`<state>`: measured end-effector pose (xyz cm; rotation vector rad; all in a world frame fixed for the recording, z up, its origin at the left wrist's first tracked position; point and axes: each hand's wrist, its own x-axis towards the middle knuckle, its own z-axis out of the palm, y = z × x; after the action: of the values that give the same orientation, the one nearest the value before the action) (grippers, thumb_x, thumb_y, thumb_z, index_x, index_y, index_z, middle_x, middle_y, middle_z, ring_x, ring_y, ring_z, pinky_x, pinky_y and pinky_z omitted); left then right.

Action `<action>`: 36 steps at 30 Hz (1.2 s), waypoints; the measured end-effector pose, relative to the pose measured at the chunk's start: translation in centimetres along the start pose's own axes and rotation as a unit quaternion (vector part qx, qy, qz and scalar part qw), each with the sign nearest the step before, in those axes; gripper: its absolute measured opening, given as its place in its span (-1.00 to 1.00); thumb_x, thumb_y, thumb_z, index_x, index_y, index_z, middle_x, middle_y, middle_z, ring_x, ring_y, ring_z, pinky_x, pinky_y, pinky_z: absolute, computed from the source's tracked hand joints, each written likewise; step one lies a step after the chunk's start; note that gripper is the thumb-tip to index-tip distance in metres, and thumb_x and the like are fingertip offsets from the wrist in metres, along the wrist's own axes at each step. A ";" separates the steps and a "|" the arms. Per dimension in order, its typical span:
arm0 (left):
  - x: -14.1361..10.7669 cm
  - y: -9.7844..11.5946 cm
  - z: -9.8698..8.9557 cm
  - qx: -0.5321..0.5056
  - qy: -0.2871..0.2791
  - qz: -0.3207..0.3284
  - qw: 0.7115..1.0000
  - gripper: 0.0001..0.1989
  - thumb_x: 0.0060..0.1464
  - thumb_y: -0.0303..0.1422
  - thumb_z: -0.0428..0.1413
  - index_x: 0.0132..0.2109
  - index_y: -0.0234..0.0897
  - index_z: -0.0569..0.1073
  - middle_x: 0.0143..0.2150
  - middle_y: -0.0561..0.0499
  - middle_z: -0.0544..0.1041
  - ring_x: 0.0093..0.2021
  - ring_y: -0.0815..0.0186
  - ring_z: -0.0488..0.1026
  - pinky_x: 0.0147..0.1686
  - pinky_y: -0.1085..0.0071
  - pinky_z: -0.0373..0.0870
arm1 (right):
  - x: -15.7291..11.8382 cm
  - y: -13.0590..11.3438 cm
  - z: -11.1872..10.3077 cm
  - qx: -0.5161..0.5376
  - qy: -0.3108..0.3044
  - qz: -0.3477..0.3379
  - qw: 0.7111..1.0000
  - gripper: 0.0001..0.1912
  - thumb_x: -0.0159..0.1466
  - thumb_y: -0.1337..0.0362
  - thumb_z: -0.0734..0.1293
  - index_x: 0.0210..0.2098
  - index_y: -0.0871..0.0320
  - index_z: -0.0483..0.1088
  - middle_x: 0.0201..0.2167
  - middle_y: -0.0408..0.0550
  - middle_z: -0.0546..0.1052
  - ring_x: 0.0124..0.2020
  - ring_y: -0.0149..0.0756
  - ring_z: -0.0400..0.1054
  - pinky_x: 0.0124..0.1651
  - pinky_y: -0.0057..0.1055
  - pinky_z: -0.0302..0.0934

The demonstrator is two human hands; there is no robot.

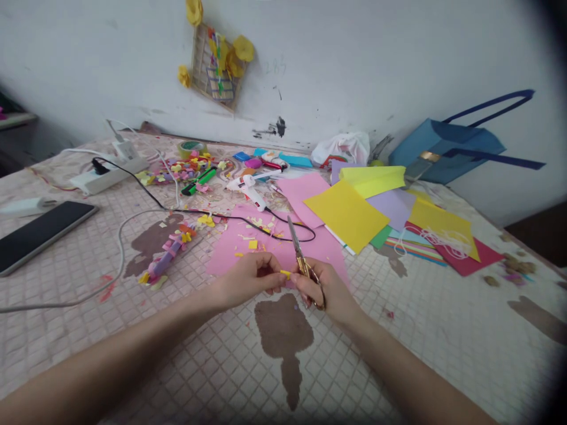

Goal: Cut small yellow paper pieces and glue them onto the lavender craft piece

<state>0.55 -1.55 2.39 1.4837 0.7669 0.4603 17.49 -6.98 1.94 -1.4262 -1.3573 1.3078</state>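
My left hand point(254, 274) pinches one end of a small yellow piece point(285, 274) over the near edge of a pink sheet point(234, 242). The fingertips of my right hand point(316, 286) touch the piece's other side. Golden-handled scissors point(301, 260) are also in my right hand, their blades pointing up and away. Yellow scraps point(253, 244) lie on the pink sheet just beyond my hands. A purple strip with pink and yellow bits point(167, 257) lies to the left.
A white glue gun point(250, 192) with a black cord lies behind the pink sheet. Yellow paper point(348, 215) and other coloured sheets are at right, near a blue bag point(443, 147). A power strip point(108, 174) and a phone point(42, 233) are at left.
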 end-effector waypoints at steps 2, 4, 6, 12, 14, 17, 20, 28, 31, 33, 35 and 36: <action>-0.1 0.1 -0.1 0.002 -0.009 -0.004 1.000 -0.77 -0.02 -0.25 0.14 -0.42 -0.35 0.35 -0.54 0.06 0.40 -0.51 0.42 0.33 -0.49 0.48 0.20 | -0.1 -0.2 -0.1 -0.005 0.002 -0.003 1.000 -0.83 0.15 0.20 0.25 -0.49 0.17 0.24 -0.76 -0.33 0.21 -0.75 -0.54 0.06 -0.69 -0.60 -0.05; -0.2 0.3 -0.1 0.003 -0.013 -0.010 1.000 -0.77 -0.04 -0.25 0.15 -0.42 -0.35 0.36 -0.53 0.06 0.41 -0.51 0.42 0.34 -0.50 0.48 0.20 | -0.1 -0.5 -0.2 -0.009 0.002 -0.005 1.000 -0.84 0.14 0.21 0.25 -0.48 0.17 0.25 -0.76 -0.33 0.21 -0.74 -0.53 0.06 -0.68 -0.59 -0.01; -0.2 0.4 -0.2 0.002 -0.007 -0.012 1.000 -0.78 -0.04 -0.26 0.15 -0.42 -0.35 0.36 -0.53 0.06 0.41 -0.51 0.42 0.34 -0.49 0.48 0.22 | -0.1 -0.7 -0.2 -0.010 -0.003 -0.003 1.000 -0.84 0.13 0.21 0.25 -0.48 0.17 0.24 -0.75 -0.33 0.20 -0.74 -0.54 0.05 -0.67 -0.59 -0.01; 0.1 0.1 -0.2 -0.060 0.019 -0.009 0.998 -0.79 -0.03 -0.28 0.15 -0.40 -0.37 0.37 -0.51 0.05 0.42 -0.50 0.44 0.35 -0.45 0.47 0.28 | 0.0 -0.3 0.0 0.007 0.012 -0.014 1.000 -0.77 0.16 0.13 0.27 -0.47 0.16 0.24 -0.74 -0.32 0.21 -0.73 -0.53 0.05 -0.67 -0.57 -0.05; 0.2 0.1 -0.3 -0.097 0.031 -0.004 0.995 -0.79 -0.03 -0.29 0.17 -0.40 -0.37 0.37 -0.49 0.05 0.43 -0.49 0.44 0.37 -0.42 0.46 0.31 | -0.2 -0.2 0.0 0.038 0.007 -0.017 0.999 -0.71 0.19 0.06 0.25 -0.46 0.16 0.25 -0.74 -0.32 0.19 -0.73 -0.52 0.05 -0.66 -0.57 -0.04; 0.2 0.2 -0.7 -0.150 0.058 0.014 0.987 -0.80 -0.01 -0.30 0.16 -0.38 -0.37 0.36 -0.43 0.01 0.48 -0.40 0.41 0.43 -0.31 0.42 0.36 | -0.5 -0.1 0.1 0.071 -0.017 -0.015 0.997 -0.63 0.23 -0.02 0.19 -0.44 0.17 0.26 -0.74 -0.32 0.16 -0.72 -0.52 0.04 -0.64 -0.55 -0.04; 0.2 0.5 -1.1 -0.180 0.080 0.035 0.980 -0.81 0.03 -0.31 0.14 -0.35 -0.36 0.35 -0.34 -0.04 0.51 -0.33 0.38 0.46 -0.21 0.37 0.37 | -0.8 -0.1 0.2 0.045 -0.034 -0.023 0.998 -0.62 0.23 -0.03 0.20 -0.46 0.17 0.24 -0.74 -0.32 0.14 -0.70 -0.50 0.03 -0.62 -0.53 -0.03; 0.2 0.5 -1.3 -0.221 0.111 0.059 0.967 -0.82 0.05 -0.33 0.14 -0.35 -0.36 0.33 -0.37 -0.01 0.51 -0.34 0.39 0.47 -0.20 0.37 0.38 | -0.9 0.3 0.4 -0.058 -0.041 -0.035 0.997 -0.65 0.24 0.01 0.19 -0.51 0.14 0.16 -0.70 -0.30 0.14 -0.69 -0.49 0.05 -0.62 -0.51 -0.07; 0.3 0.4 -1.3 -0.223 0.112 0.059 0.967 -0.82 0.05 -0.32 0.13 -0.35 -0.36 0.33 -0.38 -0.01 0.51 -0.36 0.40 0.46 -0.21 0.37 0.38 | -0.9 0.3 0.4 -0.059 -0.040 -0.030 0.997 -0.67 0.22 0.03 0.20 -0.51 0.14 0.16 -0.71 -0.31 0.13 -0.70 -0.49 0.04 -0.63 -0.50 -0.09; 0.3 0.3 -1.2 -0.229 0.113 0.062 0.965 -0.82 0.05 -0.33 0.14 -0.35 -0.36 0.33 -0.38 0.00 0.51 -0.36 0.40 0.46 -0.21 0.37 0.38 | -0.9 0.2 0.4 -0.056 -0.039 -0.030 0.997 -0.68 0.22 0.04 0.20 -0.51 0.14 0.15 -0.70 -0.31 0.12 -0.70 -0.49 0.03 -0.63 -0.50 -0.09; 0.3 0.2 -1.2 -0.236 0.114 0.065 0.963 -0.83 0.06 -0.34 0.13 -0.35 -0.36 0.32 -0.38 0.00 0.50 -0.37 0.40 0.46 -0.23 0.38 0.38 | -0.9 0.3 0.4 -0.054 -0.040 -0.027 0.997 -0.68 0.22 0.05 0.20 -0.51 0.14 0.15 -0.70 -0.31 0.13 -0.70 -0.49 0.03 -0.63 -0.50 -0.10; 0.3 0.2 -1.1 -0.239 0.114 0.066 0.962 -0.84 0.06 -0.35 0.13 -0.35 -0.36 0.32 -0.39 0.00 0.50 -0.37 0.40 0.46 -0.23 0.38 0.38 | -0.9 0.3 0.4 -0.053 -0.041 -0.026 0.997 -0.69 0.22 0.05 0.19 -0.50 0.14 0.15 -0.70 -0.31 0.13 -0.70 -0.49 0.03 -0.63 -0.51 -0.10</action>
<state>0.00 -0.50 2.61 1.0412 0.6772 0.8643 17.24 -7.94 1.71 -1.4118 -1.5279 1.2890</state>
